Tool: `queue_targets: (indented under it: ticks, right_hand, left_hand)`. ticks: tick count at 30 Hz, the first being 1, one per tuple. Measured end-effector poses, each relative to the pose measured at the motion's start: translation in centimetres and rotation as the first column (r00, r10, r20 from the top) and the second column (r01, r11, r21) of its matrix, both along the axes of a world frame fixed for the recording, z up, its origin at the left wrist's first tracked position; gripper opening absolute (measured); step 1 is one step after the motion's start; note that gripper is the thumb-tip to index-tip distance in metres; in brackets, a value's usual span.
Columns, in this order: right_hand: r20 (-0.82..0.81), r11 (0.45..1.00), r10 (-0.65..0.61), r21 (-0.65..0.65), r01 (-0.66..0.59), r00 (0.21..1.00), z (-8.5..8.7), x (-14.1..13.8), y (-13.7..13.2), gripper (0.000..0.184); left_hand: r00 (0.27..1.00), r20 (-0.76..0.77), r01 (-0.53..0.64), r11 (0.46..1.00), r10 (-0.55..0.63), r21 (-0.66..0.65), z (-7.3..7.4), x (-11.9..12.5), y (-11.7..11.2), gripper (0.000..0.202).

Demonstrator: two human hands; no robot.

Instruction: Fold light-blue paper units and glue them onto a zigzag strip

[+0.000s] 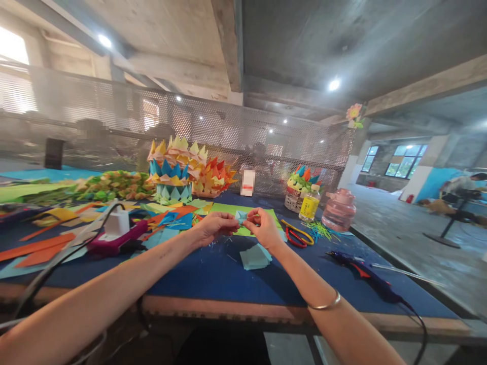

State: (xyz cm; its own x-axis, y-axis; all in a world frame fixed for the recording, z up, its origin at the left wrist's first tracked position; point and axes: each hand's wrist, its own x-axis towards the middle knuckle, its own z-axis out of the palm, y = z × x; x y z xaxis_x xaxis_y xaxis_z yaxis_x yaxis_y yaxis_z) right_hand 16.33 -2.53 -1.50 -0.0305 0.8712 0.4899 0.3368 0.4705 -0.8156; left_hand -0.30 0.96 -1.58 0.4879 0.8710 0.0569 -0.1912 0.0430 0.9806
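Between my two hands, over the middle of the table, is a small light blue piece of paper (pixel 241 217) with crease lines on it. My left hand (pixel 216 226) pinches its left side between thumb and fingers. On its right side, my right hand (pixel 264 227) grips it the same way, with a bangle on that wrist. Just below my hands lies a loose stack of light blue paper squares (pixel 255 257). Behind the held paper, a bright green sheet (pixel 224 208) lies flat. Red and yellow scissors (pixel 299 236) rest to the right of my right hand.
A glue gun (pixel 361 271) lies at the right with its cord over the front edge. Behind the scissors stand a yellow-labelled bottle (pixel 310 204) and a pink jug (pixel 338 210). Folded-paper crowns (pixel 173 172) stand back left. A magenta power strip (pixel 119 241) sits among paper scraps.
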Motion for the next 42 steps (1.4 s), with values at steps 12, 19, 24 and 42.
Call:
queue_targets:
  ticks: [12, 19, 24, 42]
  right_hand:
    - [0.088, 0.992, -0.090, 0.090, 0.082, 0.992, -0.2, 0.2, 0.1, 0.026]
    - [0.180, 0.948, -0.217, 0.272, 0.164, 0.959, 0.5, 0.0, -0.7, 0.015]
    - [0.288, 0.928, -0.222, 0.355, 0.111, 0.932, 0.5, 0.0, -1.0, 0.013]
    - [0.439, 0.934, -0.191, 0.357, 0.024, 0.878, 0.1, 0.1, -0.7, 0.011]
  left_hand:
    - [0.999, 0.005, -0.034, 0.999, 0.034, 0.006, 0.6, -0.5, 0.1, 0.026]
    - [0.999, -0.035, 0.008, 0.999, -0.007, 0.032, 0.3, -0.4, 0.2, 0.032]
    - [0.998, -0.058, 0.039, 0.997, -0.035, 0.061, 0.0, -0.4, 0.4, 0.026]
    - [0.997, -0.031, 0.079, 0.995, -0.077, 0.068, 0.5, -0.4, -0.2, 0.018]
